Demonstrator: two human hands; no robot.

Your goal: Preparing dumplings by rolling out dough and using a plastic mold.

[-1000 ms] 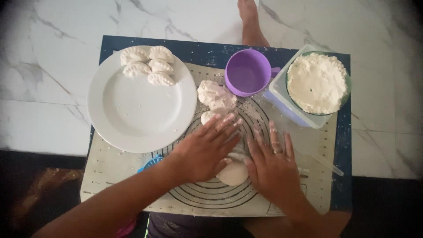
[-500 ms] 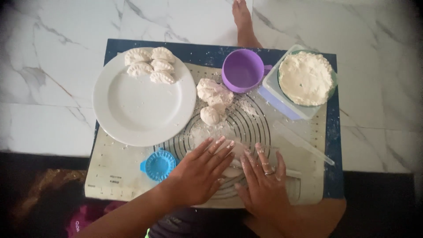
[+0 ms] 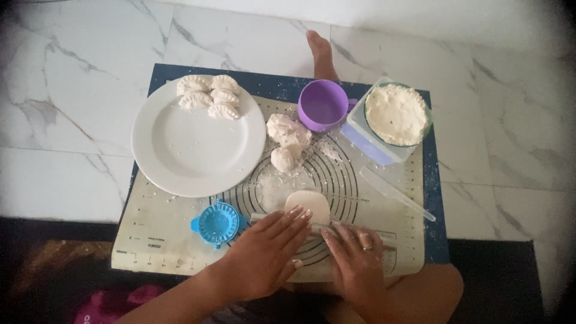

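Note:
A flat round dough disc lies on the ringed baking mat. Just in front of it a thin rolling pin lies across the mat. My left hand rests flat on the pin's left part, fingers stretched out and touching the disc's near edge. On the pin's right part lies my right hand, also flat and with a ring on one finger. Beyond the disc there is a floury patch and some lumps of raw dough.
A white plate at the left holds several shaped dumplings at its far rim. A blue dumpling press sits by my left hand. Behind are a purple cup, a flour bowl and a clear spatula. A bare foot rests on the marble floor.
Both hands have drawn back toward me with the pin, uncovering the dough disc, which now lies beyond my fingertips. The blue press has come into view.

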